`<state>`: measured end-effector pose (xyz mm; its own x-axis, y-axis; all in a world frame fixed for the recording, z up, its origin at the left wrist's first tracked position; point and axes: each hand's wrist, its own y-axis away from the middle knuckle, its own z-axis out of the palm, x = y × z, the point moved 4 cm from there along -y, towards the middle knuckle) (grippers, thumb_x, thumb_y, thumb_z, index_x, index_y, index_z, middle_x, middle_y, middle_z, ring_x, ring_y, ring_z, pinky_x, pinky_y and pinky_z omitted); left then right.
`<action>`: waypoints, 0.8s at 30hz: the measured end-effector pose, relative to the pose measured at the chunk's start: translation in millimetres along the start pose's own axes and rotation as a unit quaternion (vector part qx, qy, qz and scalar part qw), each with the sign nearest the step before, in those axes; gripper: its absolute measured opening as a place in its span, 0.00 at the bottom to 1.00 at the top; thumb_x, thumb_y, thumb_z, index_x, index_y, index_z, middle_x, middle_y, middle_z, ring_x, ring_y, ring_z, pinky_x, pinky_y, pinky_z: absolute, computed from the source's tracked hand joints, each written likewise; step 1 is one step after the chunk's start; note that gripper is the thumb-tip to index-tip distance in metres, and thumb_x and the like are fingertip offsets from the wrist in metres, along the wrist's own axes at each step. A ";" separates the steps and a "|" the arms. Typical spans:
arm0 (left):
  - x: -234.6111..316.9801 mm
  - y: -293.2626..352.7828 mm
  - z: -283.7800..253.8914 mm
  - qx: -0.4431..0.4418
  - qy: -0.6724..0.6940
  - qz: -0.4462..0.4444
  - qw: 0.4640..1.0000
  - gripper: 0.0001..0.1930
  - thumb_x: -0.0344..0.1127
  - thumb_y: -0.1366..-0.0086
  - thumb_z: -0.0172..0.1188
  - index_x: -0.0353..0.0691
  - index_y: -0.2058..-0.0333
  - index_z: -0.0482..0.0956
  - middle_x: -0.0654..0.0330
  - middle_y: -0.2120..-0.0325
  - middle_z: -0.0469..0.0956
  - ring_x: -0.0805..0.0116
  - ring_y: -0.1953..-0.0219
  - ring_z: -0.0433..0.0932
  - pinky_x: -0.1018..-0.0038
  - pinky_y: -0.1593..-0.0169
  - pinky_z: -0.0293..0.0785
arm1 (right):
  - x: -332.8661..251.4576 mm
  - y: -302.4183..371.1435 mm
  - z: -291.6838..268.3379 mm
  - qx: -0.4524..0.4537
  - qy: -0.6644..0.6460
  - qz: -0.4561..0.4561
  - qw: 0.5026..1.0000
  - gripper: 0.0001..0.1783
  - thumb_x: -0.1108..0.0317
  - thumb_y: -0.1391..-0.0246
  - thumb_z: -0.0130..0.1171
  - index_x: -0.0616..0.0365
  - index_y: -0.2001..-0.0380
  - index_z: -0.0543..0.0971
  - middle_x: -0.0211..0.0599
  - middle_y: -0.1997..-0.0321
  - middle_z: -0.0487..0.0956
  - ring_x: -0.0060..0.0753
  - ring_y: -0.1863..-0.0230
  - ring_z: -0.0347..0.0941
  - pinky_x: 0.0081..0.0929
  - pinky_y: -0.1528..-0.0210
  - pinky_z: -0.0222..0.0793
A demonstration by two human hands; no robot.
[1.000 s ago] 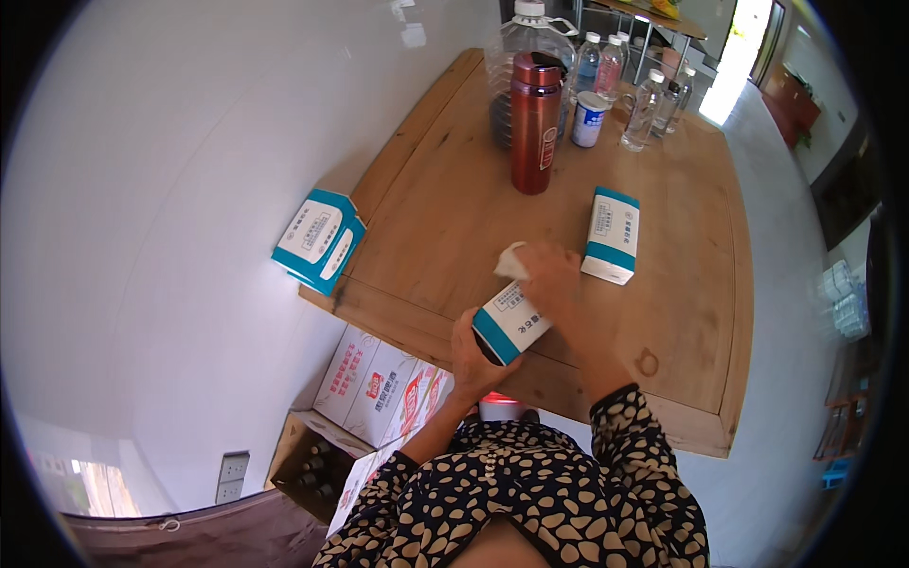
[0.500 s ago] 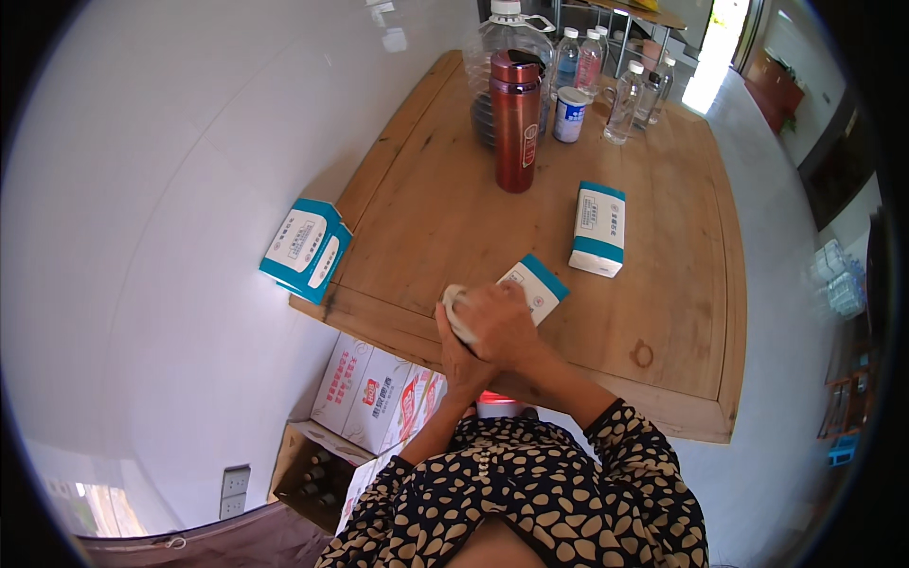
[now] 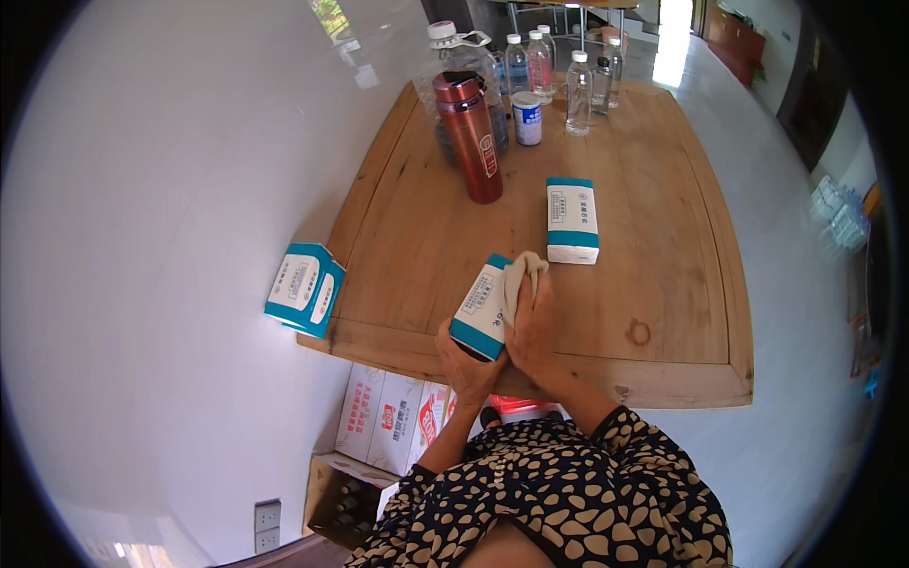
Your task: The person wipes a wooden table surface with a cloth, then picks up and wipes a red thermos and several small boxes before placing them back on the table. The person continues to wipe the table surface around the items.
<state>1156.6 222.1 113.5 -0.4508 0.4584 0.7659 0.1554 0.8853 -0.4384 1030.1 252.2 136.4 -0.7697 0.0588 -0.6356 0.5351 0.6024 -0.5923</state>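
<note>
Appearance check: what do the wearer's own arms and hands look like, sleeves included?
Left hand and right hand are bare, no gloves or cables visible. Left sleeve and right sleeve match: dark fabric, irregular tan pebble-like spots, ending partway down the forearms.

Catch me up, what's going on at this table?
A person is wiping or holding a pale cloth against a white-and-teal box: the left hand grips the box's near end, and the right hand has the cloth on its right side. A similar second box lies farther back on the wooden table, to the right. A teal-and-white carton sits at the left edge, and a red flask stands farther back.
</note>
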 end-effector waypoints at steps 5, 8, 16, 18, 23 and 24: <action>-4.0 -0.9 10.8 -0.013 0.031 -0.017 0.999 0.46 0.41 0.58 0.74 0.31 0.44 0.56 0.43 0.51 0.63 0.47 0.47 0.64 0.60 0.44 0.61 | 3.7 35.2 1.8 -0.082 -0.239 0.130 0.959 0.29 0.71 0.46 0.53 0.68 0.42 0.61 0.57 0.43 0.62 0.59 0.42 0.58 0.48 0.38 0.51; -14.6 2.5 -2.9 -0.098 0.096 0.007 0.991 0.40 0.42 0.52 0.71 0.30 0.46 0.60 0.46 0.54 0.67 0.53 0.50 0.67 0.63 0.45 0.63 | 21.4 31.7 -0.1 -0.126 -0.257 0.138 0.948 0.26 0.69 0.45 0.52 0.65 0.43 0.64 0.54 0.45 0.64 0.58 0.44 0.59 0.46 0.40 0.54; -62.3 -64.2 23.7 -0.254 0.252 -0.345 0.868 0.24 0.46 0.40 0.62 0.31 0.54 0.76 0.57 0.63 0.80 0.72 0.65 0.78 0.76 0.61 0.73 | 43.4 18.6 -0.6 -0.232 -0.235 0.123 0.936 0.25 0.66 0.45 0.52 0.64 0.45 0.65 0.53 0.46 0.66 0.57 0.46 0.59 0.44 0.40 0.55; -13.9 -61.9 23.8 -0.268 0.247 -0.319 0.875 0.23 0.44 0.42 0.65 0.32 0.54 0.76 0.56 0.62 0.80 0.71 0.63 0.78 0.77 0.60 0.73 | 46.1 17.9 -8.2 -0.225 -0.296 0.152 0.916 0.27 0.66 0.45 0.51 0.64 0.43 0.63 0.54 0.44 0.65 0.57 0.43 0.58 0.42 0.39 0.53; 6.6 -44.9 20.6 -0.205 0.323 -0.268 0.884 0.30 0.33 0.50 0.72 0.33 0.50 0.68 0.54 0.59 0.78 0.68 0.58 0.78 0.73 0.54 0.76 | 52.6 23.5 -9.7 -0.219 -0.442 0.210 0.844 0.27 0.63 0.41 0.50 0.64 0.42 0.62 0.51 0.41 0.65 0.45 0.40 0.61 0.36 0.39 0.58; 9.5 -38.6 19.8 -0.204 0.334 -0.245 0.887 0.32 0.32 0.51 0.73 0.33 0.50 0.67 0.54 0.58 0.77 0.67 0.58 0.78 0.72 0.54 0.76 | 54.3 22.8 -6.8 -0.222 -0.509 0.263 0.789 0.26 0.62 0.40 0.50 0.65 0.42 0.63 0.49 0.42 0.66 0.42 0.41 0.62 0.35 0.41 0.60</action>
<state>1128.9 190.7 128.4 0.0479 -0.1656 0.9850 0.4513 0.8834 0.1266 998.1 274.6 91.7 0.3181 -0.1393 -0.9378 0.3386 0.9406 -0.0248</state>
